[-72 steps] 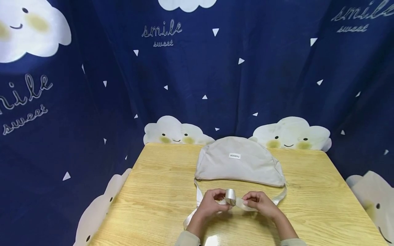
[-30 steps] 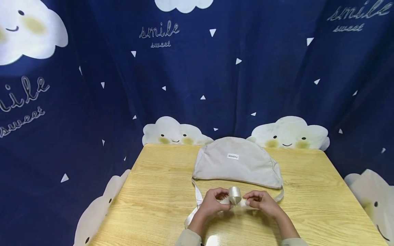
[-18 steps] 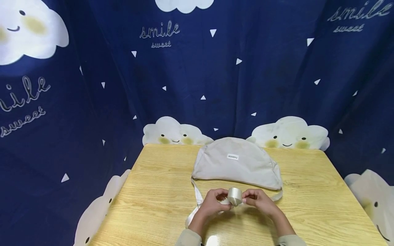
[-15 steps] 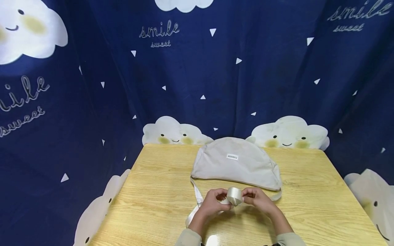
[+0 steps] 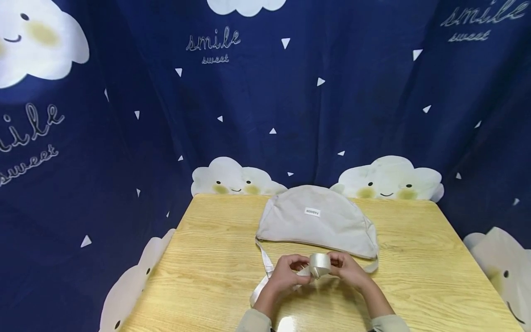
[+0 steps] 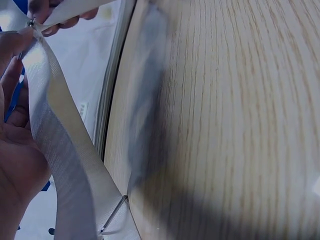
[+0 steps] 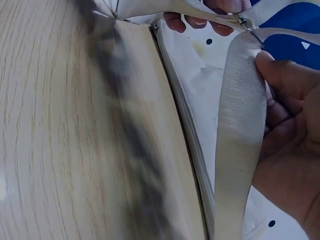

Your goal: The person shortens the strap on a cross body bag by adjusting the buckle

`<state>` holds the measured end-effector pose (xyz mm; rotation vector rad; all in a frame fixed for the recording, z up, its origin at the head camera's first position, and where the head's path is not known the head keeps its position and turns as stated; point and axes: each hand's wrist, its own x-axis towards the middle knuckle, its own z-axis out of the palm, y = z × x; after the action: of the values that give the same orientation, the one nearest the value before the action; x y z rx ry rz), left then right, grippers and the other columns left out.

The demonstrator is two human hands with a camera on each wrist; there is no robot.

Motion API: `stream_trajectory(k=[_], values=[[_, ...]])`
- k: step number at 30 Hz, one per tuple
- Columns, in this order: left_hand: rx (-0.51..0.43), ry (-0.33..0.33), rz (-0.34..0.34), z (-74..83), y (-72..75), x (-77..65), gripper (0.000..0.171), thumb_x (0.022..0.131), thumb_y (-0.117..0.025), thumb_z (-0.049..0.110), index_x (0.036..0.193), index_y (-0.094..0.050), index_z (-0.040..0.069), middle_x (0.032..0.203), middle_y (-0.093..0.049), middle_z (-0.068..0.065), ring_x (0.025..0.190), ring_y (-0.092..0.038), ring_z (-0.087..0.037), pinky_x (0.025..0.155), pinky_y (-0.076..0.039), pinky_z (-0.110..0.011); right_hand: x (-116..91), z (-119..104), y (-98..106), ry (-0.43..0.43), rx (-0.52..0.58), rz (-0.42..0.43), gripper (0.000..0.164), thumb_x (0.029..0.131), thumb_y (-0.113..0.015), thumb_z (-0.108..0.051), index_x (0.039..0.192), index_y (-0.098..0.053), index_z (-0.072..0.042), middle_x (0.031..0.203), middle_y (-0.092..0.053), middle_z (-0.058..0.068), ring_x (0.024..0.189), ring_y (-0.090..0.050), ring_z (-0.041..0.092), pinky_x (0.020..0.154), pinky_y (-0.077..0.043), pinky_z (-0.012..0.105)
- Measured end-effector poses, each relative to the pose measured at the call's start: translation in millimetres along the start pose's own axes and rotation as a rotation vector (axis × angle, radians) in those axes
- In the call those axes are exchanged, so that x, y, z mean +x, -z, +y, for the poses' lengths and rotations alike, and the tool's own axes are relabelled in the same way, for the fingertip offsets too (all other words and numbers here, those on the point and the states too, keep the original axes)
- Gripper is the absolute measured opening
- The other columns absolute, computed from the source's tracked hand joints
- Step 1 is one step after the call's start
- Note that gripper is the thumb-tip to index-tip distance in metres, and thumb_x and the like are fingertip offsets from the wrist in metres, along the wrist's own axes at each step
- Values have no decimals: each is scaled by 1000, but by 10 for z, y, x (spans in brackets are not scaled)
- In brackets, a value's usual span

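A pale beige shoulder bag [image 5: 319, 226] with a small label lies on the table, its strap [image 5: 265, 260] running toward the hands. My left hand [image 5: 286, 276] pinches the strap at a small metal slider buckle [image 7: 245, 21], seen at the top of the right wrist view. Right beside it, my right hand [image 5: 350, 272] pinches the strap between thumb and fingers. A rounded loop of strap [image 5: 320, 263] stands up between the two hands. In the left wrist view, a twisted length of strap [image 6: 65, 135] hangs past the left palm, with a second metal ring [image 6: 114, 214] lower down.
The wooden table [image 5: 215, 258] extends to both sides of the bag. Behind it hangs a dark blue curtain [image 5: 249, 92] with clouds and white triangles. The bag's zipper edge [image 7: 185, 120] faces the hands.
The right hand has moved left, closer to the left hand. The strap loop between them has grown wider and shifted slightly right, while the stretch of strap to its right has shortened.
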<state>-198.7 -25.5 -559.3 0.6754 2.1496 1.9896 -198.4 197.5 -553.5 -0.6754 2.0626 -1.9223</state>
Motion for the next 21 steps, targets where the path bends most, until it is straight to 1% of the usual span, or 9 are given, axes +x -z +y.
stream_trajectory(k=[2,4,6,8,12,15,16,18,21], values=[[0,16,8,-70,3,16,35,63,-78,-7,97,-68,-2,80,-66,-15,69,-62,-19,65,-51,-25,-23,-8,2,3,-12,-3,24,81,-56,11,105,-55,14,90,-64,7,80,-59,14,68,-50,28],[3,22,16,-105,11,30,36,63,-78,-6,97,-69,-1,79,-66,-10,67,-60,-16,63,-50,-23,-41,-10,-6,10,-33,5,31,78,-59,13,109,-55,12,91,-62,9,80,-58,17,68,-50,29],[-3,17,16,-112,22,43,35,63,-78,-8,97,-69,-1,80,-66,-9,67,-60,-18,62,-49,-23,-48,-9,-21,25,-66,17,38,75,-64,12,112,-55,10,94,-61,12,82,-57,19,70,-49,29],[-7,11,8,-94,35,46,34,64,-76,-9,97,-68,-3,81,-66,-12,68,-60,-25,61,-49,-23,-46,-7,-44,33,-96,34,44,73,-68,10,114,-55,8,98,-61,13,86,-57,22,74,-48,30],[-25,11,-10,70,60,17,32,65,-73,-11,96,-67,-7,83,-64,-19,71,-57,-39,60,-48,-23,-38,-6,-91,28,-151,66,45,70,-71,9,113,-59,3,102,-62,11,91,-56,21,80,-45,31],[-37,26,-6,200,72,-15,30,64,-73,-11,94,-67,-7,81,-63,-23,71,-55,-43,59,-46,-22,-32,-14,-122,16,-182,85,42,70,-73,7,109,-60,1,99,-62,10,89,-56,20,78,-45,31],[-37,35,-5,209,75,-18,30,65,-73,-11,94,-67,-7,81,-63,-23,69,-56,-39,59,-45,-21,-31,-20,-133,10,-188,90,41,70,-74,6,109,-61,1,98,-63,9,89,-56,20,78,-45,31],[-38,45,-2,213,76,-20,30,64,-73,-11,93,-68,-6,79,-63,-21,69,-55,-40,58,-44,-20,-30,-38,-160,-3,-209,105,40,70,-75,2,108,-61,0,95,-62,8,86,-55,20,76,-45,30],[-52,57,0,187,78,-20,29,64,-74,-11,92,-68,-6,77,-64,-15,66,-55,-30,58,-43,-19,-34,-63,-199,-22,-231,126,42,69,-78,-2,107,-61,0,90,-61,6,82,-54,20,73,-44,28]])
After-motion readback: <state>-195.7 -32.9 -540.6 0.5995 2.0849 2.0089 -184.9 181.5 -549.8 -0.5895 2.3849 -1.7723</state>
